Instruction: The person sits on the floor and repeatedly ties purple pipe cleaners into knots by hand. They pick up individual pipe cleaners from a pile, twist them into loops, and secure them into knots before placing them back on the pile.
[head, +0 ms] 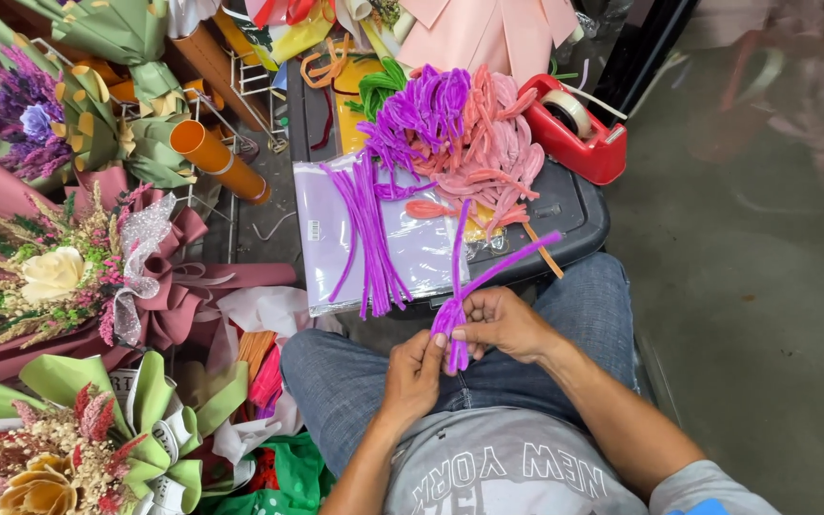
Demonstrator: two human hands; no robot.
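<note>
On top of a dark plastic bin (pixel 579 215), a heap of pink and purple pipe cleaners (pixel 464 129) is lying beside a lilac paper pack (pixel 412 253) and a red tape dispenser (pixel 579 129). Over the lap, the left hand (pixel 410 374) and right hand (pixel 498 322) are both pinching a purple pipe-cleaner bundle (pixel 458 310), its stems fanning upward toward the bin. Wrapped bouquets (pixel 59 277) are crowding the floor to the person's left.

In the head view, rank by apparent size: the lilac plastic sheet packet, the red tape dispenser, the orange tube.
1. Lilac plastic sheet packet, clearly largest.
2. Red tape dispenser and orange tube look alike in size; the dispenser lies farther from the camera, so unranked.
</note>
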